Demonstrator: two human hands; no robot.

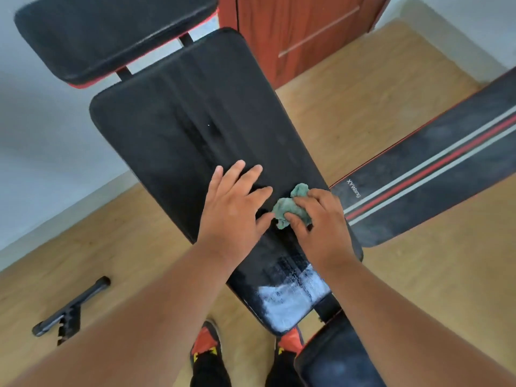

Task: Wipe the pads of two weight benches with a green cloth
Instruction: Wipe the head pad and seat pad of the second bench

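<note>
- Right hand: fingers clenched on crumpled green cloth, pressing it on the black bench pad.
- Left hand: released, fingers flat on the pad just beside the cloth.

Non-task items: floor, door, loose part, footwear.
Wood-look floor thruout; red-brown door at rear; black metal bar w/ bracket lying on floor, lower left; red/black shoes at btm edge.

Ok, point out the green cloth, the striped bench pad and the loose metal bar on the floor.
green cloth [290, 209], head view, bunched middle beside the right hand.
striped bench pad [435, 169], head view, on its red centre stripe.
metal bar [81, 303], head view, mid-shaft.
</note>
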